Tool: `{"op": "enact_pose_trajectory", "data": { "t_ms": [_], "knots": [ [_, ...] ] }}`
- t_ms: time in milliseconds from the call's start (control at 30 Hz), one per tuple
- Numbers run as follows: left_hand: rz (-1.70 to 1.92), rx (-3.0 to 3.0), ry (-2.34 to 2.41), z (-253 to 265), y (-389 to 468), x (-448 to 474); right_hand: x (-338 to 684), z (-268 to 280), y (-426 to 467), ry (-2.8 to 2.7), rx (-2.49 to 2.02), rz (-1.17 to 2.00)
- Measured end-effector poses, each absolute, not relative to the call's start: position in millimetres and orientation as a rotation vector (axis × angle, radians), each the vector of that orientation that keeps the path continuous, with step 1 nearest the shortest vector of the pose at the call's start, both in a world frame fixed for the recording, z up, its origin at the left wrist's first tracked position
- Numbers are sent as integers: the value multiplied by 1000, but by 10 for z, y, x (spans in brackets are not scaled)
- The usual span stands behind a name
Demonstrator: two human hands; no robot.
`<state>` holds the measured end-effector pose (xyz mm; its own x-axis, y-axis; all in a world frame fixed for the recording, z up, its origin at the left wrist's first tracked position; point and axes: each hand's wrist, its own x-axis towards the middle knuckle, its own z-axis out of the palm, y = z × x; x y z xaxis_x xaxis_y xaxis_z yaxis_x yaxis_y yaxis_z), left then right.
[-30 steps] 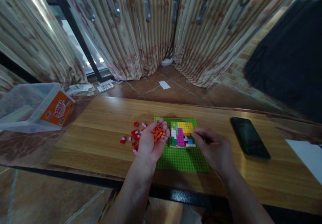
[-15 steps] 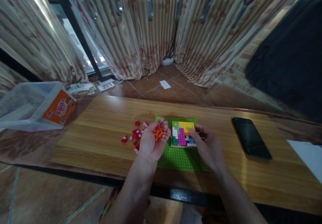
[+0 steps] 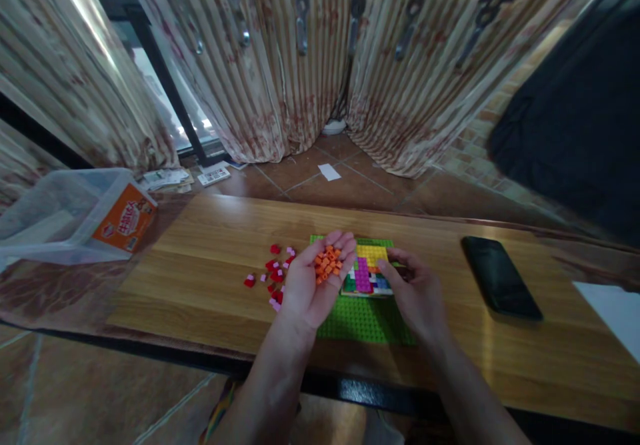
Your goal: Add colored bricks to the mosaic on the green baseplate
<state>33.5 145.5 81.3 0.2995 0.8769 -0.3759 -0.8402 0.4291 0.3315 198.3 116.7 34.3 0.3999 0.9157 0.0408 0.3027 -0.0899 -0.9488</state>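
Observation:
My left hand [image 3: 316,288] lies palm up, cupped around a heap of small orange toy bricks [image 3: 329,263]. Its fingers reach over the left part of a multicoloured brick block [image 3: 364,275] with yellow, magenta, white and blue bricks on top. At the block's right side my right hand [image 3: 417,291] grips it, the thumb over its upper face and the fingers behind its far right corner. Beneath the block lies a green baseplate [image 3: 365,321]. Loose red bricks [image 3: 276,276] and pink bricks [image 3: 275,305] are scattered on the wood left of my left hand.
A wooden tabletop [image 3: 190,285] carries everything. On the right lie a black phone [image 3: 500,277] and white paper [image 3: 613,311]. A clear plastic bin [image 3: 80,215] with an orange label stands at the far left. Striped curtains [image 3: 285,85] hang beyond the table.
My left hand has shifted right and slightly up, covering more of the block's left side, and its palm is turned more open to view. My right hand keeps its place on the block.

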Motion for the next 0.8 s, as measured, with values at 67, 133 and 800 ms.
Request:
{"op": "enact_pose_trajectory", "data": {
  "t_ms": [67,133,800],
  "knots": [
    [1118,100,513,832,1440,340,1939,414,1131,-1168,-1593,503],
    [1090,108,489,846,1425,349,1874,506,1094,-1303,-1487,286],
    [1000,122,433,809,1382,424,1632,615,1181,-1727,-1362,299]
  ]
}}
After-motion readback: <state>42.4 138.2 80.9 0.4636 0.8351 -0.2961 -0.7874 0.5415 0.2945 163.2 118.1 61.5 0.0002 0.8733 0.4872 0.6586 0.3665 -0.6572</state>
